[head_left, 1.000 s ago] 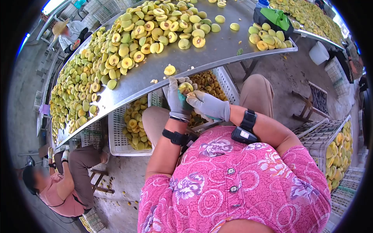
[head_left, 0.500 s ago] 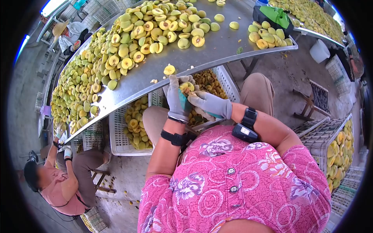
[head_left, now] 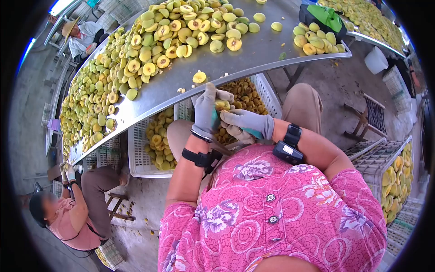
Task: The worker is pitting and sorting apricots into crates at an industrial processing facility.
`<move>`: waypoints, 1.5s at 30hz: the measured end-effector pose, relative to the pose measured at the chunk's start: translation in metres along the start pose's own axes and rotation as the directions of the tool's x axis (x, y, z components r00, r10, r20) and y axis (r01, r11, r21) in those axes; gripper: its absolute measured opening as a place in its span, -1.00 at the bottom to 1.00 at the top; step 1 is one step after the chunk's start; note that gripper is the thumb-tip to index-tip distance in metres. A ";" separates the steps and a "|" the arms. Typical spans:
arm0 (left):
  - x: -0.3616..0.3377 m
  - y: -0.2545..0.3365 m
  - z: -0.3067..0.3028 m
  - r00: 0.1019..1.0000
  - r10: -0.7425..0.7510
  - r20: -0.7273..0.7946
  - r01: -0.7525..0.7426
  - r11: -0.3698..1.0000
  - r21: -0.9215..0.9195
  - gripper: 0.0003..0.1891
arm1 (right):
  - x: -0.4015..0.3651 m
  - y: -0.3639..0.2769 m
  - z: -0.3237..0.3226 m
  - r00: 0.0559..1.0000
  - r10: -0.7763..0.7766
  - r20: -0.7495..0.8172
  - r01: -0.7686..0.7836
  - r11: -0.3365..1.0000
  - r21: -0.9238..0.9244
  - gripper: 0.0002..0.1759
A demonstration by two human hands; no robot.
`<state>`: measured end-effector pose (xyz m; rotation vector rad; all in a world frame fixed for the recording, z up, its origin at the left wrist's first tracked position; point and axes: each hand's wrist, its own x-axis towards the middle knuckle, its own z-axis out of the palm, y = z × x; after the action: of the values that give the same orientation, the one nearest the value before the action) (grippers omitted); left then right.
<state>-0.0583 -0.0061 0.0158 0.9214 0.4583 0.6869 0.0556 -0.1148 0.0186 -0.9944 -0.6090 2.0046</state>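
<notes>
My left hand [head_left: 206,112], in a grey glove with a green patch, is closed around a yellow-green stone fruit [head_left: 222,105] just below the table edge. My right hand [head_left: 247,122], gloved alike, meets it from the right, thumb and fingers pressed together against the fruit. Whether a small tool is in the right fingers is hidden. A cut fruit half [head_left: 199,77] lies cut face up on the metal table [head_left: 181,81], right above my left fingertips. Under my hands stands a white crate [head_left: 267,93] of brownish-yellow pieces.
A large heap of halved fruit [head_left: 149,54] covers the table's left and back. A smaller pile [head_left: 317,41] lies by a green-and-black bag [head_left: 324,18]. Another crate [head_left: 136,158] of fruit stands left of my knees, a full one [head_left: 376,177] at right. A co-worker [head_left: 68,213] sits at left.
The fruit has turned in my hands, its cut face less in view. The co-worker's hands at left have drawn back from the heap and come together. My view has shifted slightly.
</notes>
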 end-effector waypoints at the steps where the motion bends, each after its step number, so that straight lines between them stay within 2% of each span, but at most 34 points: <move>1: 0.001 -0.001 -0.003 1.000 -0.001 -0.003 0.001 1.000 0.000 -0.44 | 0.001 0.002 0.000 1.000 -0.005 -0.014 0.004 0.999 -0.037 -0.61; 3: 0.006 -0.006 -0.010 0.997 0.066 0.043 -0.076 0.948 0.309 -0.45 | 0.000 0.002 -0.001 1.000 -0.010 -0.026 0.008 0.997 -0.075 -0.59; 5: 0.006 -0.005 -0.016 0.996 0.015 0.091 -0.037 0.969 0.244 -0.44 | -0.002 0.001 -0.003 0.995 0.092 0.049 -0.095 0.994 0.058 -0.58; 6: 0.007 -0.004 -0.018 0.988 -0.032 0.150 0.004 0.983 0.182 -0.44 | -0.002 0.002 -0.003 0.995 0.092 0.049 -0.095 0.994 0.058 -0.58; 9: 0.007 -0.009 -0.023 0.981 -0.001 0.196 -0.036 0.981 0.188 -0.46 | 0.000 0.006 -0.004 0.992 0.100 0.079 -0.110 0.986 0.127 -0.61; 10: 0.005 -0.009 -0.021 0.981 0.000 0.195 -0.037 0.981 0.188 -0.46 | 0.002 0.008 -0.006 0.986 0.091 0.141 -0.113 0.980 0.164 -0.62; 12: -0.001 -0.011 -0.016 0.987 -0.046 0.154 0.054 0.997 -0.051 -0.44 | 0.004 0.010 -0.010 0.976 0.081 0.202 -0.122 0.972 0.200 -0.62; 16: -0.002 -0.017 -0.020 0.987 -0.074 0.145 0.095 0.984 -0.149 -0.44 | 0.008 0.011 -0.013 0.953 0.086 0.289 -0.173 0.941 0.291 -0.60; 18: 0.000 -0.022 -0.023 0.983 -0.119 0.140 0.154 0.948 -0.278 -0.45 | 0.008 0.010 -0.013 0.949 0.089 0.302 -0.183 0.937 0.298 -0.59; 19: 0.002 -0.024 -0.025 0.984 -0.115 0.139 0.150 0.948 -0.280 -0.45 | 0.007 0.008 -0.010 0.947 0.064 0.315 -0.168 0.934 0.317 -0.60; 21: 0.005 -0.031 -0.028 0.981 -0.068 0.183 0.152 0.854 -0.498 -0.46 | 0.008 0.009 -0.009 0.943 0.043 0.329 -0.159 0.930 0.332 -0.60; 25: 0.005 -0.039 -0.034 0.973 0.024 0.229 0.121 0.794 -0.596 -0.44 | 0.016 0.012 -0.013 0.927 0.033 0.375 -0.196 0.892 0.407 -0.61; 27: 0.000 -0.033 -0.035 0.988 -0.022 0.156 0.090 0.891 -0.445 -0.37 | 0.017 0.013 -0.013 0.914 0.030 0.405 -0.202 0.899 0.389 -0.60; 28: 0.008 -0.041 -0.045 0.994 -0.016 0.110 0.047 0.955 -0.292 -0.30 | 0.018 0.013 -0.015 0.935 0.052 0.350 -0.178 0.924 0.338 -0.60; 29: 0.006 -0.030 -0.038 0.993 -0.076 0.091 0.092 0.976 -0.196 -0.29 | 0.022 0.014 -0.016 0.948 0.073 0.310 -0.165 0.946 0.279 -0.59; 30: 0.006 -0.023 -0.038 0.996 0.032 0.081 -0.038 0.997 0.072 -0.33 | 0.023 0.012 -0.016 0.963 0.118 0.242 -0.168 0.966 0.197 -0.59; 31: 0.009 -0.026 -0.042 0.999 -0.035 -0.025 0.041 0.960 0.276 -0.38 | 0.021 0.007 -0.017 0.974 0.144 0.174 -0.164 0.980 0.108 -0.59; 32: 0.009 -0.029 -0.051 0.978 0.121 0.170 -0.187 0.867 0.461 -0.45 | 0.018 0.001 -0.012 0.978 0.160 0.131 -0.167 0.985 0.045 -0.59; 33: 0.001 -0.015 -0.044 0.981 0.091 0.169 -0.167 0.842 0.513 -0.49 | 0.015 -0.003 -0.008 0.983 0.168 0.079 -0.167 0.986 -0.012 -0.59; 34: 0.000 -0.019 -0.046 0.970 0.166 0.176 -0.233 0.840 0.490 -0.50 | 0.013 -0.004 -0.005 0.983 0.170 0.071 -0.168 0.985 -0.041 -0.59; 35: -0.008 -0.010 -0.040 0.993 -0.003 0.120 -0.044 0.922 0.386 -0.51 | 0.012 -0.002 -0.002 0.984 0.171 0.051 -0.167 0.984 -0.063 -0.59; 36: -0.010 -0.009 -0.040 0.995 -0.027 0.094 -0.006 0.944 0.331 -0.52 | 0.015 -0.001 -0.003 0.981 0.182 0.072 -0.177 0.981 -0.076 -0.59; 38: -0.011 -0.006 -0.041 0.997 -0.049 0.066 0.029 0.961 0.275 -0.52 | 0.019 0.000 -0.003 0.949 0.203 0.240 -0.232 0.968 0.097 -0.60; 40: -0.016 -0.002 -0.045 0.996 -0.067 0.063 0.070 0.996 -0.054 -0.49 | 0.025 0.000 0.000 0.936 0.211 0.282 -0.260 0.954 0.148 -0.61; 41: -0.017 -0.001 -0.047 0.997 -0.059 0.051 0.062 0.997 -0.054 -0.49 | 0.028 0.000 0.003 0.927 0.212 0.311 -0.283 0.937 0.206 -0.61; 43: -0.019 -0.003 -0.052 1.000 0.004 0.017 -0.001 0.983 -0.181 -0.48 | 0.034 0.000 0.008 0.925 0.208 0.317 -0.283 0.936 0.211 -0.61; 45: -0.020 -0.003 -0.059 0.999 0.020 -0.025 -0.024 0.984 -0.179 -0.47 | 0.042 0.000 0.008 0.905 0.212 0.369 -0.317 0.914 0.252 -0.61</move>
<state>-0.1080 0.0120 -0.0164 0.7498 0.4004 0.7470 0.0333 -0.0808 0.0051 -0.5728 -0.3274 2.4524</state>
